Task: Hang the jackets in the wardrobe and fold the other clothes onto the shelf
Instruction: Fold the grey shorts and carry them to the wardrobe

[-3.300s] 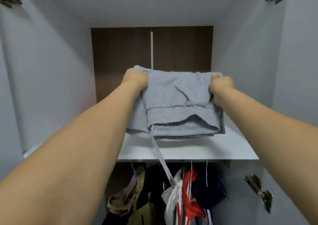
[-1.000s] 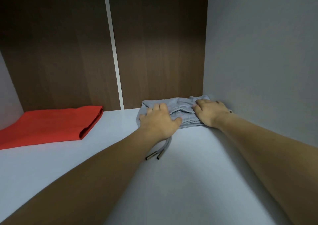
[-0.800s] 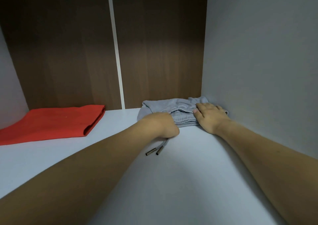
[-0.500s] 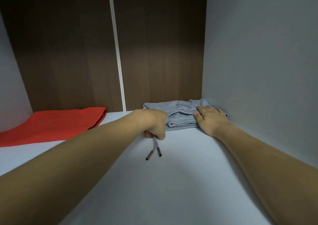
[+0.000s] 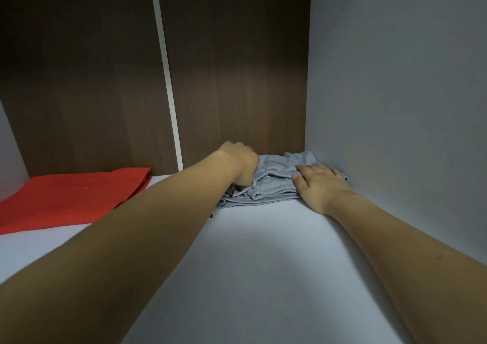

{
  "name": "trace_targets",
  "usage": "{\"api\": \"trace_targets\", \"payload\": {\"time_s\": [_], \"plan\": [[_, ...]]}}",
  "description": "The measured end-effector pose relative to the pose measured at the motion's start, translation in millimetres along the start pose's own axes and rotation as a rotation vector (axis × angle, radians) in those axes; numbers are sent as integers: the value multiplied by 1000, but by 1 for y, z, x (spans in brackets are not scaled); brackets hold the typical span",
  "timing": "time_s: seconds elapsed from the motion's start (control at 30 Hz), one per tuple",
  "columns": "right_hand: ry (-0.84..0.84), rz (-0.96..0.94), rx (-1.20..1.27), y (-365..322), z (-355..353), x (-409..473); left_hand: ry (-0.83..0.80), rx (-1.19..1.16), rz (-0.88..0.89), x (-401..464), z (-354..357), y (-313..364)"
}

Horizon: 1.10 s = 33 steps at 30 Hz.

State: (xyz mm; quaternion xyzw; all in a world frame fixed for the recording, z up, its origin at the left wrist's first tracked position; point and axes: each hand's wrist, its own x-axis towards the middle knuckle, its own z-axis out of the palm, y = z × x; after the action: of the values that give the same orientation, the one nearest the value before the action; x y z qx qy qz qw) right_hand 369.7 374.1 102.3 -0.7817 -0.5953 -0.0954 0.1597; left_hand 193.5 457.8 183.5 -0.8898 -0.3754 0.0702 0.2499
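The folded grey garment (image 5: pixel 274 185) lies flat on the white shelf (image 5: pixel 250 264), pushed into the far right corner where the dark wood back panel (image 5: pixel 237 80) meets the pale right side wall (image 5: pixel 395 93). Its long axis runs left to right along the back panel, with the folded, ribbed edge facing the camera and the layers stacked one on another. A thin grey drawstring (image 5: pixel 241 193) trails from the front of the bundle toward its left end, and a small dark tip shows on the shelf just below the left forearm.

The left hand (image 5: pixel 241 163) sits at the left end of the garment, knuckles up and fingers curled down into the cloth, bunching the fabric near the drawstring; the fingertips are hidden, so exactly what they pinch cannot be told. The left arm reaches in from the lower left, crossing the shelf on a diagonal.

The right hand (image 5: pixel 320 185) lies flat on the right end of the garment, palm down, fingers straight and a little spread, pointing left across the cloth, pressing it onto the shelf. Its outer edge is close to the side wall. The right arm comes in from the lower right.

Well apart to the left, a folded red garment (image 5: pixel 71 198) lies flat on the same shelf against the back panel. A narrow white strip (image 5: pixel 166 72) runs up the back panel between the two garments.
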Motion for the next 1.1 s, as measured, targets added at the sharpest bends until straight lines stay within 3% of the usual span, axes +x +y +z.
{"api": "trace_targets", "payload": {"time_s": [0.13, 0.2, 0.27, 0.4, 0.57, 0.67, 0.73, 0.8, 0.83, 1.0, 1.1], "plan": [[-10, 7, 7, 0, 0, 1, -299, -540, -99, -12, -12, -11], [-14, 6, 7, 0, -1, 1, -462, -590, -81, -24, -15, -14], [-21, 8, 5, -1, -2, 1, -555, -492, -78, -33, -7, -11], [-23, 16, 3, -3, -4, -2, -219, -443, -80, -44, 11, -1], [-29, 13, -10, -3, -4, -2, -38, -784, -132, -61, 12, -11], [-37, 18, -14, -3, -5, -3, -59, -1218, -223, -71, 6, -22], [-42, 23, -16, -4, -6, -4, -223, -1332, -280, -76, 0, -36], [-42, 25, -19, -5, -7, -5, -369, -1226, -315, -77, -8, -54], [-42, 26, -20, -5, -8, -5, -354, -1110, -332, -74, -13, -62], [-38, 16, -11, -4, -7, -4, 184, -599, -184, -25, -22, -46], [-28, 9, -11, -2, -3, -2, 177, -513, -95, -1, 10, -16]]}}
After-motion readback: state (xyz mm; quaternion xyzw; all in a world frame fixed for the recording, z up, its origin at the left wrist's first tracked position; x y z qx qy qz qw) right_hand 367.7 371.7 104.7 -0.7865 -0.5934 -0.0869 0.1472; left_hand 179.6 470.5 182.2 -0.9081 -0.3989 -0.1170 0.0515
